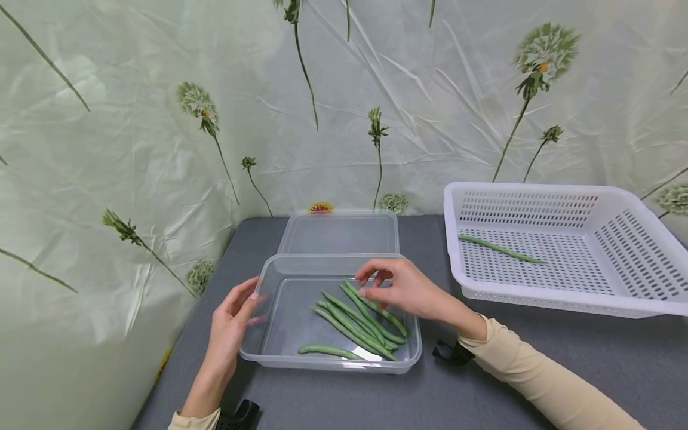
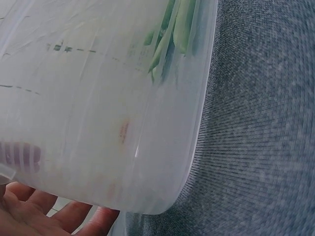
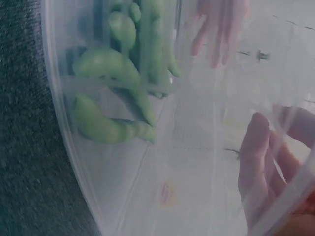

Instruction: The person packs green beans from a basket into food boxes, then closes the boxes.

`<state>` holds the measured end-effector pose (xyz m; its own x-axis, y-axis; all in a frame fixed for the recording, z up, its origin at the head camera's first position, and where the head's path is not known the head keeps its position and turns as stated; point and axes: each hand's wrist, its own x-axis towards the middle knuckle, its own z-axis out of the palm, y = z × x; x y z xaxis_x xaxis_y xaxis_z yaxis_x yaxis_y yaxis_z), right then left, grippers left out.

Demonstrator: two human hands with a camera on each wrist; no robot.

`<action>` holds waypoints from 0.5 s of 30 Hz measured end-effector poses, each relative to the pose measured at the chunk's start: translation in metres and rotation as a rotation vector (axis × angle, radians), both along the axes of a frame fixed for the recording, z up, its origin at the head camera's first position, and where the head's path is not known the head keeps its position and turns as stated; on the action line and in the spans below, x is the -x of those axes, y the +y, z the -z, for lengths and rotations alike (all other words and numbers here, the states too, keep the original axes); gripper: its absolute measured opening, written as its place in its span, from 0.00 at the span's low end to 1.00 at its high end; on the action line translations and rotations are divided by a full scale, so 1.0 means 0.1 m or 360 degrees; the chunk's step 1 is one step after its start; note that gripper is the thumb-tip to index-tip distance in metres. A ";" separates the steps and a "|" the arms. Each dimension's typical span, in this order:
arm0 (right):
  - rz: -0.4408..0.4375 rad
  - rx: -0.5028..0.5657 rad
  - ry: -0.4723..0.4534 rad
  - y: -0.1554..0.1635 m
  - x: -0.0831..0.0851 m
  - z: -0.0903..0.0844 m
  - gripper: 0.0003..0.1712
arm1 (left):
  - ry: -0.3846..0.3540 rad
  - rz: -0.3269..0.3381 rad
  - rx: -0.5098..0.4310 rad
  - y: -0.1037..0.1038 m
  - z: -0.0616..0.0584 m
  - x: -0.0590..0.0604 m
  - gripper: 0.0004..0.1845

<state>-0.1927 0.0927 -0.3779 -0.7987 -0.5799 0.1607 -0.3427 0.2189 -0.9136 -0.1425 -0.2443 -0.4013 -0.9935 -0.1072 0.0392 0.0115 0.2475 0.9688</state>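
A clear plastic box [image 1: 279, 322] holds several green beans [image 1: 357, 322], mostly lying side by side; another bean [image 1: 328, 350] lies along the front wall. My left hand [image 1: 232, 319] is at the box's left end, thumb by the rim. In the left wrist view its fingers [image 2: 74, 215] rest along the outside of the wall, fairly straight. My right hand [image 1: 400, 288] hovers over the beans at the box's right side, fingers loosely bent. Thumb and fingertips are apart with nothing between them, as the right wrist view also shows through the plastic.
Behind the box lies a clear flat lid [image 1: 341, 232]. To the right stands a white perforated basket [image 1: 537, 295] with a single green bean [image 1: 500, 248] inside. All of it is on a grey cloth-covered table [image 1: 322, 400], with a flower-print curtain [image 1: 333, 155] behind and at left.
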 end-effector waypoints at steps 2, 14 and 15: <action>0.0017 0.0048 -0.0013 0.04 -0.03 -0.03 0.11 | 0.0002 0.0003 0.0004 0.01 0.01 0.00 0.22; 0.0164 0.0062 0.0244 0.49 -0.25 -0.34 0.14 | -0.0016 -0.0031 -0.0011 -0.01 0.02 0.02 0.23; 0.0174 0.0051 0.0256 0.53 -0.26 -0.36 0.14 | -0.0020 -0.0033 -0.0016 -0.01 0.03 0.03 0.23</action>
